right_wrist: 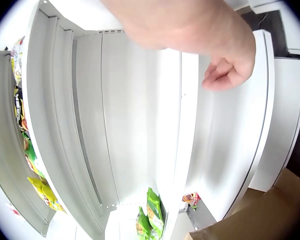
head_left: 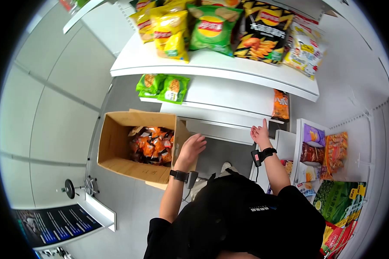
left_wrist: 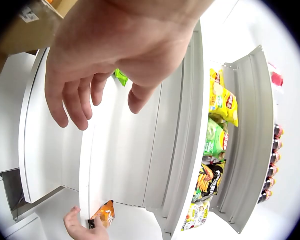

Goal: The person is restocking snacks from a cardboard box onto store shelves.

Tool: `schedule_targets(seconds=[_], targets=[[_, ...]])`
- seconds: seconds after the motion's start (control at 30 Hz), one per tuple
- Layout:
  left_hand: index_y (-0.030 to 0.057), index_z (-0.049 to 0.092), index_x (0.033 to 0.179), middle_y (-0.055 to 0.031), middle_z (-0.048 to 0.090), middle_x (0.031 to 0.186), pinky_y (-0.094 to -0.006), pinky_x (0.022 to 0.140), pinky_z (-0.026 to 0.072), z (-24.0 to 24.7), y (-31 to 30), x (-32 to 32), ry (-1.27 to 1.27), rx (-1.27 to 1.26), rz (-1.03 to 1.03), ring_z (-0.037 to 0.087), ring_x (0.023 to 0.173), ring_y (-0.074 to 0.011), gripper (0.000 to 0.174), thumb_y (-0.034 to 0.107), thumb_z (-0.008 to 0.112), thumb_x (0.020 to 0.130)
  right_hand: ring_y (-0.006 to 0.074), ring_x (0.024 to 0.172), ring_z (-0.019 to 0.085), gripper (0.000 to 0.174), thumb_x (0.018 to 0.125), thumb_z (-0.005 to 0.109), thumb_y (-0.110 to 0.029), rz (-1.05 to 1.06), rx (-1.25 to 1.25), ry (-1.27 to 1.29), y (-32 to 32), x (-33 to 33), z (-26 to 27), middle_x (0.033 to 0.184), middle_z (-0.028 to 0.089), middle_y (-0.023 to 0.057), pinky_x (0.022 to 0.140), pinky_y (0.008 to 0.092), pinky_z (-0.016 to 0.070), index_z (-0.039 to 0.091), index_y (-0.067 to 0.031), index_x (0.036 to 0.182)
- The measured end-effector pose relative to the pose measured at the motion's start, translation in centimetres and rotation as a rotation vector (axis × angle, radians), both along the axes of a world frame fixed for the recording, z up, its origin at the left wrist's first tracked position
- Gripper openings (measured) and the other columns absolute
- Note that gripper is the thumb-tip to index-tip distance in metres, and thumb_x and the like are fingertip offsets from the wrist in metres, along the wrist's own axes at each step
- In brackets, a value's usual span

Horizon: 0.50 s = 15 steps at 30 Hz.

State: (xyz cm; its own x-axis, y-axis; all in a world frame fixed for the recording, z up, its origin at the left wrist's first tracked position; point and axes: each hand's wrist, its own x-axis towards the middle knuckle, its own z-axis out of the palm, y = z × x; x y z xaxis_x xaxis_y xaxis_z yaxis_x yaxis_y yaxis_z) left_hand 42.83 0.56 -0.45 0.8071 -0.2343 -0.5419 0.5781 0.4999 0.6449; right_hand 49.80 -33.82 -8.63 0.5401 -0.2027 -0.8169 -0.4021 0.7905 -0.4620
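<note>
Currently we're holding nothing, hands loosely open: left hand (head_left: 192, 150) near the carton (head_left: 136, 170), right hand (head_left: 262, 134) near one orange packet (head_left: 281, 105) sitting at the lower shelf's (head_left: 229, 96) right end; many orange packs (head_left: 149, 149) are lying boxed.

Your left hand (head_left: 191, 152) is near the cardboard box (head_left: 136, 171) of orange packets (head_left: 153, 146); your right hand (head_left: 261, 133) is near the orange bag (head_left: 281, 105) on the lower shelf (head_left: 229, 96); green bags (head_left: 173, 89) lie at its left end.
</note>
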Motion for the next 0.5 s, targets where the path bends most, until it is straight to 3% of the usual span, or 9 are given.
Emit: schedule_targets(seconds=[0.1,0.5], targets=[[0.0064,0.046,0.122,-0.0086,0.054,0.116,-0.0386,0.091,0.0428,-0.5,2.9,-1.4,0.011,-0.045,0.074,0.054,0.103,-0.0237,0.04,0.028,0.051,0.09,0.0201,0.077,0.053,0.089,0.075,0.058,-0.059,0.098,0.042,-0.015,3.3,0.1,0.6,0.101,0.053,0.0128,0.065,0.0312,0.0457,0.024,-0.0025,0.134],[0.0075,0.052,0.103,-0.0043,0.059,0.1,-0.0335,0.078,0.046,-3.7,15.5,-7.7,0.192,-0.122,0.404,0.056,0.087,-0.0166,0.027,0.028,0.055,0.086,0.022,0.085,0.054,0.081,0.079,0.06,-0.05,0.44,0.095,-0.115,19.2,0.4,2.5,0.106,0.052,0.0144,0.074,0.0333,0.0483,0.024,-0.0018,0.133]])
